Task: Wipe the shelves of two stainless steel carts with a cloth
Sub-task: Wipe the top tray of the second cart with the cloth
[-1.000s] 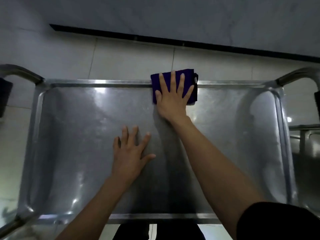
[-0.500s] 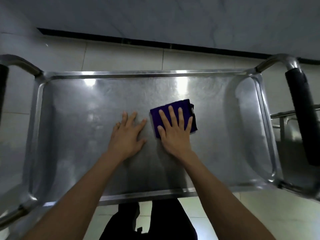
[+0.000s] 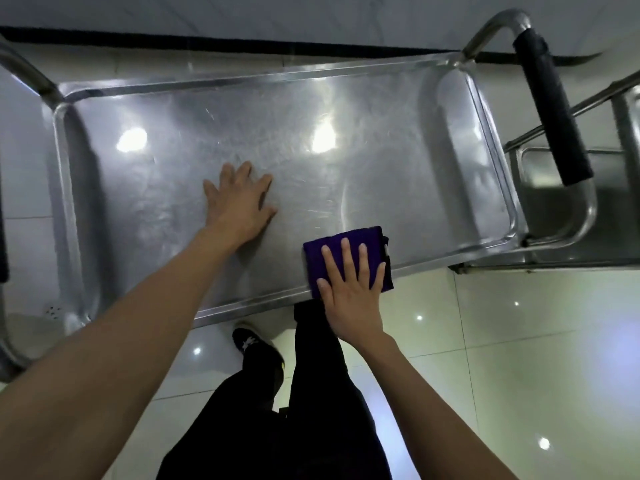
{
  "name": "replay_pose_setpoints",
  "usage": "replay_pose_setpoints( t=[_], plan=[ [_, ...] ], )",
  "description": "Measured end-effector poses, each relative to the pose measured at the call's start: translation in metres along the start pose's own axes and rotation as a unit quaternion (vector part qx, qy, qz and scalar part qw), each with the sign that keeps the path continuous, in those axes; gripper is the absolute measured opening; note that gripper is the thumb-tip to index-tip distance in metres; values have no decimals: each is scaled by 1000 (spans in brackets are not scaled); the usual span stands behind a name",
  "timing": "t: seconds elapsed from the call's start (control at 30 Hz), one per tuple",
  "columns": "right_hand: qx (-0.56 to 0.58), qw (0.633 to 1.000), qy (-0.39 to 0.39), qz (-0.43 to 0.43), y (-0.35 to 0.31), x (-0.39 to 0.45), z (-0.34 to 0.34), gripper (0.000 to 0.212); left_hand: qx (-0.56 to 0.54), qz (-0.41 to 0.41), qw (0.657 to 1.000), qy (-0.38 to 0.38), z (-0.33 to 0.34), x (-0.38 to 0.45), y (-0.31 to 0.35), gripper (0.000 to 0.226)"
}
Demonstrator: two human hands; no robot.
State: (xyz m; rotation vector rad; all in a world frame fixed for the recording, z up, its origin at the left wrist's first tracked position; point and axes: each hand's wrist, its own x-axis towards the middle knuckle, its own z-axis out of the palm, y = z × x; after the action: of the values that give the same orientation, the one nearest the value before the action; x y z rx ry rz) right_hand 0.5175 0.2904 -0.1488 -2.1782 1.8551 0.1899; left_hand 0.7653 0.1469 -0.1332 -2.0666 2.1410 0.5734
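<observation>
A folded dark purple cloth (image 3: 346, 242) lies at the near edge of the top shelf (image 3: 381, 161) of a stainless steel cart, right of centre. My right hand (image 3: 353, 289) presses flat on the cloth with straight fingers, its heel past the shelf's near rim. My left hand (image 3: 239, 199) rests flat on the bare steel in the middle of the shelf, fingers spread, about a hand's width left of the cloth. A second steel cart (image 3: 588, 188) shows at the right, behind the first cart's handle.
A black-padded push handle (image 3: 550, 109) rises at the cart's right end, and a steel tube (image 3: 24, 74) curves at the left end. A wall with a dark strip (image 3: 242, 43) runs behind. Glossy floor tiles (image 3: 519, 341) and my dark-trousered legs (image 3: 294, 410) are below.
My right hand has dragged the cloth from the far rim across the shelf to the near edge. My left hand stayed flat on the middle of the shelf.
</observation>
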Motion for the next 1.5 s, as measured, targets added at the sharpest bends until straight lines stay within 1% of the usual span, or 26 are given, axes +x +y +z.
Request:
replay_pose_setpoints(
  t=[0.1, 0.2, 0.33, 0.47, 0.6, 0.73, 0.87, 1.0, 1.1, 1.23, 1.37, 1.5],
  plan=[
    [-11, 1000, -8, -7, -3, -11, 1, 59, -26, -24, 999, 25, 4, -5, -9, 68],
    [-6, 1000, -26, 2, -9, -4, 1, 59, -16, -56, 998, 17, 7, -10, -24, 76],
    [-1, 999, -41, -4, -26, 34, -6, 60, 4, -49, 999, 16, 8, -13, -30, 80],
    [6, 998, -55, -25, -42, 100, -19, 62, 15, -62, 998, 7, 7, -13, -25, 79],
    [30, 995, -84, -49, -60, 185, -38, 62, 20, -69, 997, 0, 7, -12, -23, 78],
    [38, 993, -93, -68, -83, 270, -61, 60, 22, -74, 997, -16, 9, -13, -25, 78],
    [45, 993, -55, -97, -110, 345, -79, 61, 22, -82, 996, -10, 8, -13, -22, 73],
    [49, 994, -27, -96, -132, 378, -86, 62, 3, -99, 995, -20, 4, -8, -23, 71],
    [57, 994, -20, -90, -138, 387, -89, 60, 2, -100, 995, -17, 1, -2, -24, 73],
    [40, 992, -29, -118, -125, 373, -87, 61, 1, -94, 996, -8, 2, -2, -29, 75],
    [31, 992, -36, -116, -102, 309, -69, 60, -19, -84, 996, -12, 1, -2, -36, 72],
    [16, 995, -46, -90, -87, 219, -44, 61, -59, -36, 997, -33, -5, -7, -55, 68]
  ],
)
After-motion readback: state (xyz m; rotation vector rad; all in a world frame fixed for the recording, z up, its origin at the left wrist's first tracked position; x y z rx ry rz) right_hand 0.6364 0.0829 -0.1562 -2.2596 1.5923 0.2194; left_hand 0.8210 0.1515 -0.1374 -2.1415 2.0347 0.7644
